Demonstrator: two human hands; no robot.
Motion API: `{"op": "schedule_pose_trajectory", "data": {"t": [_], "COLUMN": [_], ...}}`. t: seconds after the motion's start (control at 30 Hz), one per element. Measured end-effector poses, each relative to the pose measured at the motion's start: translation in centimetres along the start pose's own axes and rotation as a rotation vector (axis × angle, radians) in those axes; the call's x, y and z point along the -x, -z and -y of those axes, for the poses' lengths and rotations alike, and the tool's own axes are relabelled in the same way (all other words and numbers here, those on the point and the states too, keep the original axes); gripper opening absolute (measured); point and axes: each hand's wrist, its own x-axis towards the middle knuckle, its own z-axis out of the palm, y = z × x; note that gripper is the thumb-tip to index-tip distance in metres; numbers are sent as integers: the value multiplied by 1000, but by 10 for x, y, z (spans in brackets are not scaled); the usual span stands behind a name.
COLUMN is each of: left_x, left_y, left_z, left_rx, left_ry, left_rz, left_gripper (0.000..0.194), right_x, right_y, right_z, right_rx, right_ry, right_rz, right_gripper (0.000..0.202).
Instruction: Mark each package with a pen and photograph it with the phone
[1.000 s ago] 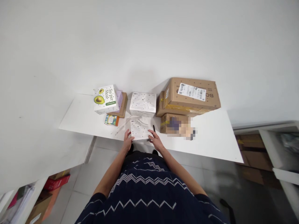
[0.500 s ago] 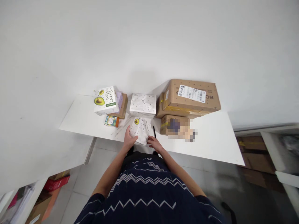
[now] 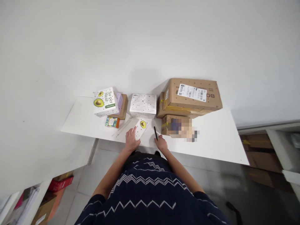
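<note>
My left hand (image 3: 132, 139) grips the near left side of a small white box (image 3: 142, 125) with black dots and an avocado picture, at the front of the white table. My right hand (image 3: 161, 143) is beside it, thumb and finger closing on the near end of a slim black pen (image 3: 155, 132). The pen still lies along the tabletop. Behind the small box stands a larger white dotted box (image 3: 143, 103).
To the left, a white avocado box (image 3: 105, 101) rests on a purple and a brown box, with a small colourful box (image 3: 112, 122) in front. Brown cartons (image 3: 193, 95) are stacked at right, a smaller carton (image 3: 165, 124) before them, partly pixelated. The table's front edge (image 3: 201, 152) is near my body.
The small box has been turned and now shows its avocado at the far right. My right hand has left the box and moved right to the pen.
</note>
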Motion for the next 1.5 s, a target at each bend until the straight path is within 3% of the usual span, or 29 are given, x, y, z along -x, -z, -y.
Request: {"op": "schedule_pose_trajectory", "data": {"t": [0.3,0.5,0.7,0.8,0.93,1.03,1.13,1.33,1.5], "left_x": [4,3,7,11,14,14,13,14,14], "left_y": [-11,-16,-25,-28,-31,-33,-37,-44,-54], "left_z": [-22,-27,-31,-32,-26,-17,-11,-8,-4], "left_rx": [-82,-93,50,61,74,115,110,111,-10], "left_ry": [111,103,61,-15,-192,-250,-270,-285,-394], "left_rz": [6,34,13,-10,52,75,75,30,-96], "left_gripper": [84,82,87,77,64,64,67,65,62], "right_x": [-13,23,55,59,51,40,29,18,16], "right_y": [1,12,41,51,43,28,15,7,4], "right_z": [4,14,51,78,106,115,117,113,111], "right_rx": [-101,-413,-806,-986,-935,-781,-636,-574,-549], "right_ry": [17,122,306,435,514,566,599,631,674], "right_rz": [25,57,-136,-134,-75,-136,-213,-222,-236], "right_gripper": [4,10,13,15,19,18,17,17,20]}}
